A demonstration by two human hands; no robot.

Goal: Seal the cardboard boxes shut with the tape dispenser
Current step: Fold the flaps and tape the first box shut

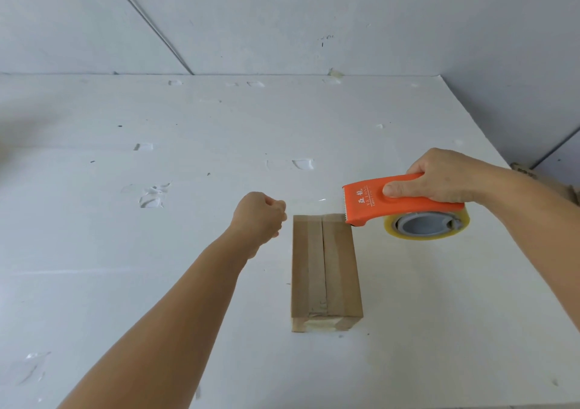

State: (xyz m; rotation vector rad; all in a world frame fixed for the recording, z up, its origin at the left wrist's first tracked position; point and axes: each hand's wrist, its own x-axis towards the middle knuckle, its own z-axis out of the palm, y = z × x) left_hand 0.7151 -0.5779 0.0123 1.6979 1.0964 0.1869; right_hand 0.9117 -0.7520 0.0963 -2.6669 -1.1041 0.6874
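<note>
While the right hand [445, 176] wraps its fingers [397, 188] around the orange tape dispenser [392, 201], thumb pressed on the side of the handle, the serrated blade end sits just over the far right corner of the cardboard box [326, 267]. A roll of clear tape [430, 225] with a grey core hangs under that grip. Left of the dispenser's blade, the left hand [260, 217] is curled with its fingers bunched at the tips, just beside the box's far left corner; whether they pinch a tape end cannot be told. The box lies on the white desk [157, 283] below and between both sets of fingers, its two top flaps meeting in a centre seam, with tape crumpled at its near end. Scattered scraps of clear tape [153, 195] stick to the desk, left of and beyond the left fingers. Pale grey wall panels [282, 16] rise behind the desk, meeting in a corner far right of the gripping fingers
</note>
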